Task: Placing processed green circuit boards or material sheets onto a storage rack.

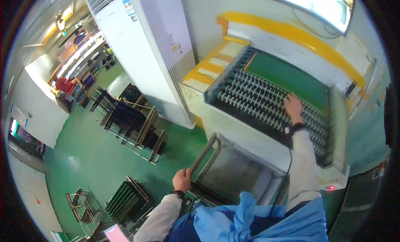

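Note:
A flat green panel (287,75) lies at the far end of a roller conveyor (254,92), which has rows of small grey wheels on dark shafts. My right hand (293,106) reaches over the wheels with fingers stretched, the fingertips at the near edge of the panel; I cannot tell whether they touch it. In front of the conveyor stands a slotted rack (204,156) with toothed side bars and a greyish sheet-like area (233,173) inside. Curled at the left side of this rack, my left hand (182,180) seems to grip its bar. A dark band circles each wrist.
A tall white cabinet unit (129,42) stands left of the conveyor. Racks with dark panels (129,113) and green panels (125,200) stand on the green floor (75,158). A screen (321,9) hangs above right. A person in red (64,84) is far left.

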The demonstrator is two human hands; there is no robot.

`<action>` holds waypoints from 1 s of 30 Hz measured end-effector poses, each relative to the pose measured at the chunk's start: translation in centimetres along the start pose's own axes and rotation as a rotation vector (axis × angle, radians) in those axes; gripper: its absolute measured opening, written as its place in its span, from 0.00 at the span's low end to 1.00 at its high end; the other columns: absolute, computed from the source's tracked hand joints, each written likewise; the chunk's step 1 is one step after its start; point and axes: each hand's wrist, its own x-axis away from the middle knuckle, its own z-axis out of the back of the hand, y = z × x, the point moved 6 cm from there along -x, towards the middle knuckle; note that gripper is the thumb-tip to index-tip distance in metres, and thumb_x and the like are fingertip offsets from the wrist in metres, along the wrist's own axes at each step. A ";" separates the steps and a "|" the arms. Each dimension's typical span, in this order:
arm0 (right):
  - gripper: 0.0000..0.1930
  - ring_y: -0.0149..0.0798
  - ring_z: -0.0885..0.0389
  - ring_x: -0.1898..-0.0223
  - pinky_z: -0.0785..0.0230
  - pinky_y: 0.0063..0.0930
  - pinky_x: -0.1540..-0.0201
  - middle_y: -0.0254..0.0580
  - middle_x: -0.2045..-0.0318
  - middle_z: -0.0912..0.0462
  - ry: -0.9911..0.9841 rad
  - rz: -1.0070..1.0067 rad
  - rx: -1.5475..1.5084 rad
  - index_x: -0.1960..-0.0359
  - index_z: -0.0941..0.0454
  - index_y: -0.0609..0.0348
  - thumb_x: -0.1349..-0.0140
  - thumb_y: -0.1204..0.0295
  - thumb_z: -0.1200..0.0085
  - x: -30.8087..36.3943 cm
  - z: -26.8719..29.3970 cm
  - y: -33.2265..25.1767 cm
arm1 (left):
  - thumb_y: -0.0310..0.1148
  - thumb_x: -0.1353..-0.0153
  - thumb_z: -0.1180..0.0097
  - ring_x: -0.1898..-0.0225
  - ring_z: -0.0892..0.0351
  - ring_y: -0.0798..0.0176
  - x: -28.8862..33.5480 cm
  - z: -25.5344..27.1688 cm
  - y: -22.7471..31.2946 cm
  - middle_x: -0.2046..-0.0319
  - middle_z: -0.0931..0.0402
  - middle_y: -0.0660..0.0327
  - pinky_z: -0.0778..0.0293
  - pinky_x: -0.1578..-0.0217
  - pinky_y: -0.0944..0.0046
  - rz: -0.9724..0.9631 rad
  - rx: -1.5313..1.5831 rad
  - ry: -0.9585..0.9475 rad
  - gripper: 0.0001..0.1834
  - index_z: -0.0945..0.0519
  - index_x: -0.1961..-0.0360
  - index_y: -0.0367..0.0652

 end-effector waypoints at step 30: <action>0.24 0.35 0.16 0.52 0.25 0.32 0.49 0.41 0.54 0.12 -1.326 0.056 -0.531 0.44 0.17 0.62 0.35 0.58 0.34 46.8 -10.9 -10.2 | 0.56 0.29 0.53 0.60 0.19 0.37 0.5 0.5 -0.7 0.67 0.18 0.44 0.25 0.58 0.41 0.053 0.182 -0.080 0.30 0.17 0.70 0.37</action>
